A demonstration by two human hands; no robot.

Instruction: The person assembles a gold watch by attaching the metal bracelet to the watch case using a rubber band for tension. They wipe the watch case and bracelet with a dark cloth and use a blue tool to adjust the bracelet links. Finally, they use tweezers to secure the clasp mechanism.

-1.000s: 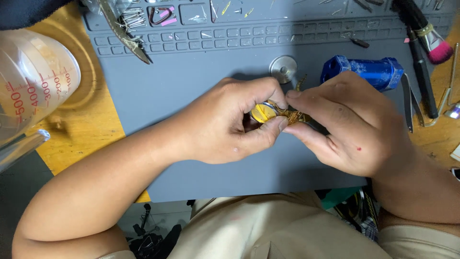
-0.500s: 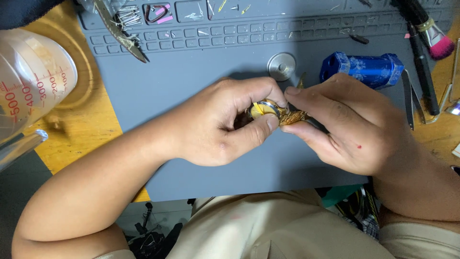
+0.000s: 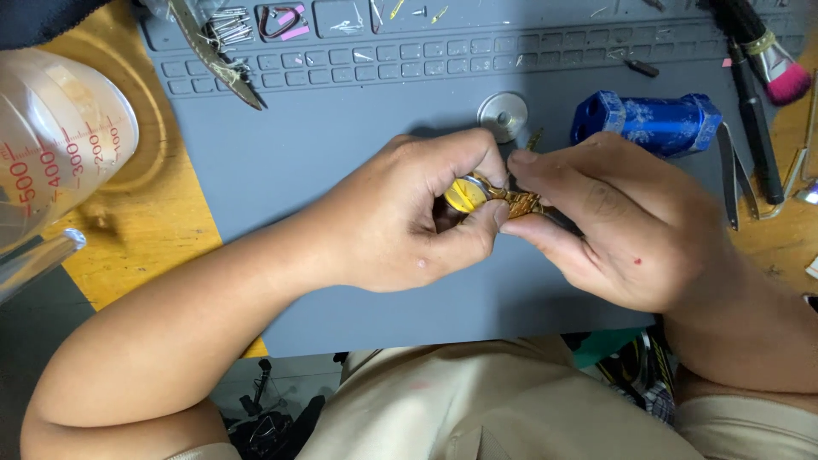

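A small gold wristwatch (image 3: 468, 194) with a yellow face is pinched between the thumb and fingers of my left hand (image 3: 400, 217), just above the grey work mat (image 3: 341, 136). My right hand (image 3: 605, 221) grips the watch's gold bracelet (image 3: 521, 202) right beside it, fingertips touching those of the left hand. Most of the bracelet is hidden under my right fingers. A round silver disc (image 3: 503, 115) lies on the mat just behind both hands.
A blue cylindrical tool (image 3: 648, 121) lies at the right of the mat, tweezers (image 3: 731, 175) and a pink-tipped brush (image 3: 771, 60) beyond it. A clear measuring jug (image 3: 51, 145) stands at the left on the yellow table. Small parts fill the mat's back compartments (image 3: 281, 21).
Both hands have stayed together over the mat; the fingers have shifted slightly on the watch and bracelet.
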